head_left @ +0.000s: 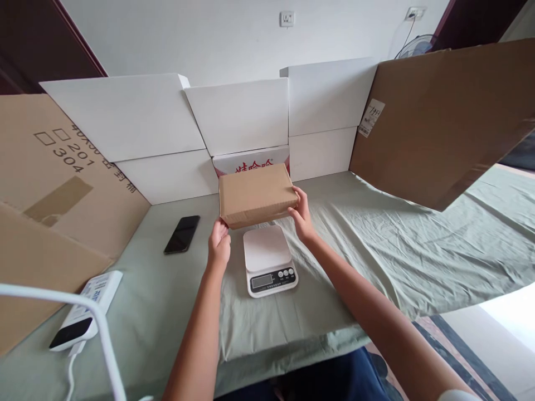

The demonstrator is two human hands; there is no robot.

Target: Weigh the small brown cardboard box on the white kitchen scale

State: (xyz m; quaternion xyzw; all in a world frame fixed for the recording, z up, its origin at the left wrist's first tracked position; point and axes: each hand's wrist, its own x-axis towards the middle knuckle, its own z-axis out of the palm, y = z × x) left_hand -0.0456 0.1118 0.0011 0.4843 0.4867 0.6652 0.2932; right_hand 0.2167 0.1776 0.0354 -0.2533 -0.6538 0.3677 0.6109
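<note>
Both of my hands grip a closed brown cardboard box point(258, 194) by its lower ends. My left hand point(219, 240) holds the near left corner, with some fingers hidden beneath. At the right end, my right hand point(301, 214) has its fingers around the box's edge. The box is slightly tilted and held up behind a white digital kitchen scale point(267, 250). Nothing lies on the scale's platform, and its display looks blank. A black smartphone point(181, 234) lies on the cloth to the left of my left hand.
Stacked white boxes point(238, 117) form a wall behind, flanked by a large cardboard box point(71, 172) at left and a brown cardboard panel point(434, 122) at right. A white power strip point(87, 309) and a curved white tube point(100, 323) occupy the near left. Wrinkled green cloth point(376, 250) covers the surface.
</note>
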